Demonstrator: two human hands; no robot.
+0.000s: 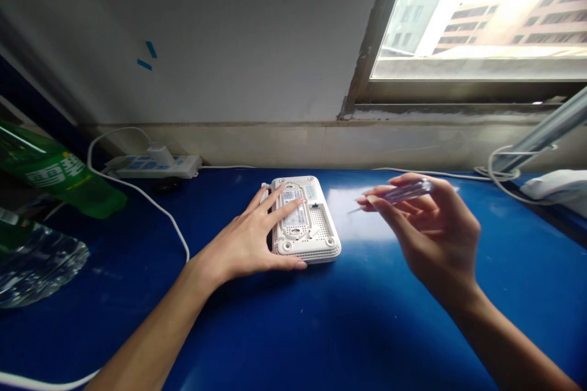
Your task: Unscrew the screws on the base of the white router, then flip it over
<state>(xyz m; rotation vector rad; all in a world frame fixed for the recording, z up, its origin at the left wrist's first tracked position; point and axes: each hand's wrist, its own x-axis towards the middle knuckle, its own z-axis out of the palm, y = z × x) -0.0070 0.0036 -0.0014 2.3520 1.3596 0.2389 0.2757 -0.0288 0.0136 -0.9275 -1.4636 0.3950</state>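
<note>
A white router (323, 250) lies on the blue table with its vented underside up, showing labels, round feet and a small recess. My left hand (250, 229) grips it from the left, thumb along the near side and fingers spread over its top; part of the router is hidden beneath them. To the right, my right hand (431, 232) is closed around a screwdriver (406, 192) with a clear, purplish handle. Its thin shaft points left toward the router, apart from it and slightly blurred.
At the left are a green bottle (64, 177) and a clear plastic bottle (41, 263). A power strip (178, 166) with a plugged-in white cable (160, 208) stands by the wall. A metal pole (545, 125) with cord around it rises at the right, below the window (481, 18).
</note>
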